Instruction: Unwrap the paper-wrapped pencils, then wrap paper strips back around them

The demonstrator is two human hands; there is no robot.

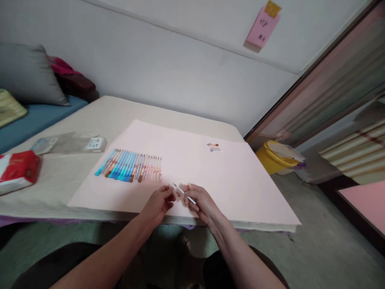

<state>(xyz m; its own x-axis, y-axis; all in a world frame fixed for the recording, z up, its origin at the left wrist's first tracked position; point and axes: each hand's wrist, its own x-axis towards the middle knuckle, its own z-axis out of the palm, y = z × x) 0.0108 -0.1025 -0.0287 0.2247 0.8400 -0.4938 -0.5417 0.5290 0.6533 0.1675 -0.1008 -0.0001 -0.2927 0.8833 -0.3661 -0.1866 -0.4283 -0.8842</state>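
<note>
One slim white pen [181, 190] is gripped in the right hand [202, 199] above the near edge of the pink sheet [234, 184]; the left hand [161, 202] pinches a small pale piece [175, 194], near a row of pens [130, 163].

Dim, diffuse light; soft shadows on pink sheet [240, 180]; edges stretched.

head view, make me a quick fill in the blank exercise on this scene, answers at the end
1. The right hand holds a slim ____ stick with a dark tip.
2. The row of pens lies on the ____ half of the sheet.
3. The bucket to the right of the table is ____.
4. The paper note on the wall is ____.

Missing words: white; left; yellow; pink.
</note>
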